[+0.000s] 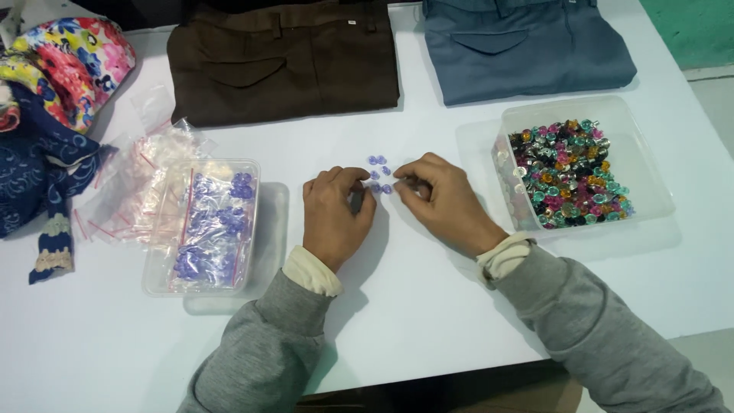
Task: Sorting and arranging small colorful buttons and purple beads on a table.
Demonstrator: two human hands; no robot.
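Both hands pinching at a small cluster of purple beads on the white counter.

The left hand (336,218) and right hand (443,200) rest on the counter (428,306), fingertips curled together at the purple beads (378,173) lying loose between them; whether either hand has one pinched I cannot tell. The beads look tiny, hard, light and smooth, likely to roll or skip away, so a fingertip pinch across the sides seems best. Left of the hands sits a clear tub (202,229) of bagged purple beads, with empty bags (138,191) beside it. To the right a second tub (585,164) holds mixed-colour beads. Folded brown trousers (283,57), blue trousers (524,46) and floral cloth (69,61) lie beyond; nothing blocks the beads.
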